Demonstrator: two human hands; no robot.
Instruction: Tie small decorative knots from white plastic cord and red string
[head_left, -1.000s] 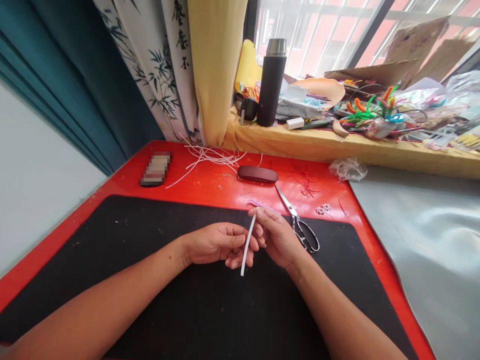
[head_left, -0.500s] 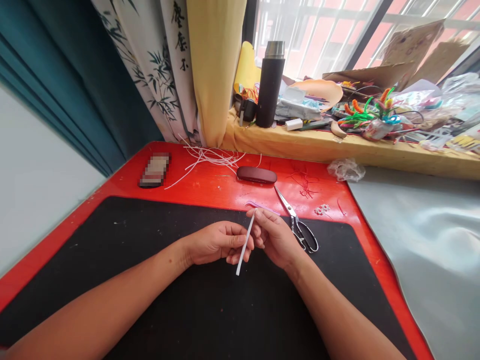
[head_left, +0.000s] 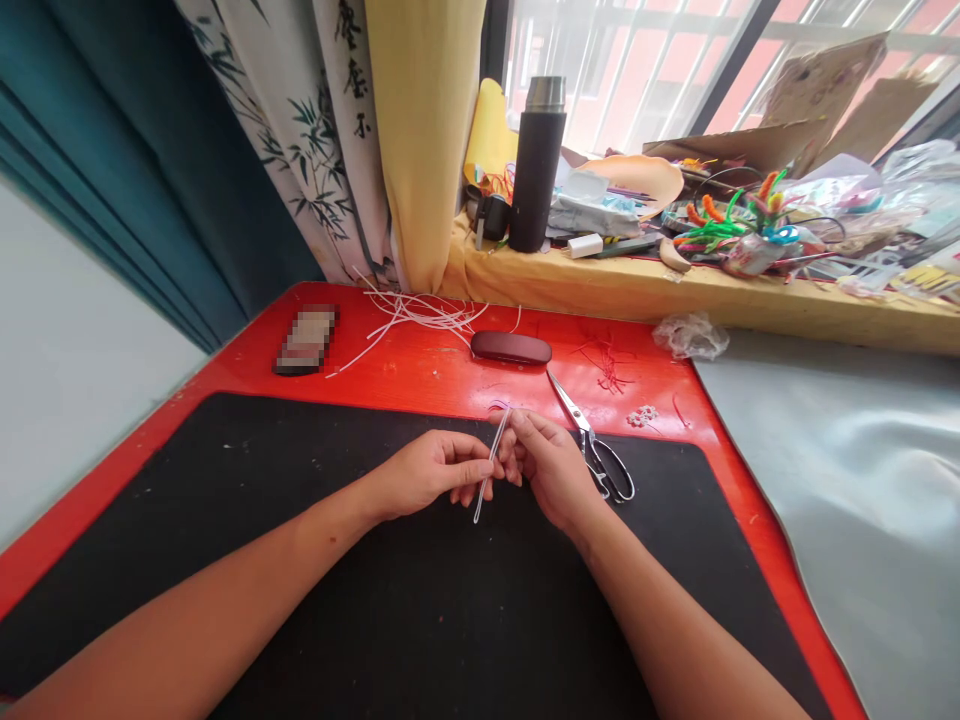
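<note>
A thin white strip (head_left: 497,440), folded double with a narrow loop at its lower end, slants between my hands above the black mat (head_left: 420,620). My left hand (head_left: 424,475) pinches it around the middle, thumb on top. Closed at the upper end of the strip are the thumb and fingers of my right hand (head_left: 553,468). Silver scissors (head_left: 583,425) with black-edged handles lie just right of my right hand, blades pointing away. Partly hidden behind the fingertips is a slim purple tool (head_left: 499,405).
On the red table (head_left: 390,385) lie a pile of white strips (head_left: 424,315), a maroon case (head_left: 511,347), a phone-like blurred object (head_left: 306,340), red threads (head_left: 611,365) and small beads (head_left: 642,416). A black thermos (head_left: 538,180) stands on the cluttered sill.
The strip has turned from showing its flat face to its edge, so its two layers and end loop show. Both hands keep their hold, shifted only slightly.
</note>
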